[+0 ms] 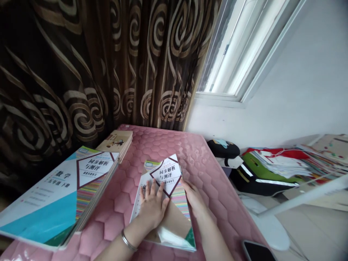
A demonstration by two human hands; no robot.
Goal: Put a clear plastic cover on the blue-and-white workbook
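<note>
Brown curtain (pixel 165 61) with swirls across the upper left; bright window (pixel 233 54) at top right, pale wall (pixel 307 79) beside it. Below, pink quilted mattress (pixel 220 210) filling the lower centre.

On the mattress, at lower centre of the frame: one book (pixel 176 212), cover up, slightly turned, top edge toward the curtain. Cannot tell whether flat throughout or a little raised at the near edge. At lower left, well within view, a stack of books (pixel 54 195) with a similar cover; behind it, near the curtain, a smaller tan pile (pixel 116 141). At the bottom edge, right of centre, a dark phone (pixel 258 251).

Handling, as judged: best to keep the pressure light and even, palm low, so as not to crease the cover; better to steady the right edge along its length than to tug at one corner.

Pose: left hand (pixel 152 206) laid on the cover's left half, fingers spread and pointing up the frame, thumb out to the right; bracelet (pixel 127 241) at the wrist, forearm rising from the bottom edge. Right hand (pixel 194 197) against the book's right edge, fingertips near mid-edge, forearm slanting up from lower right. Underside hidden; cannot tell whether pinching the edge or only resting against it.
</note>
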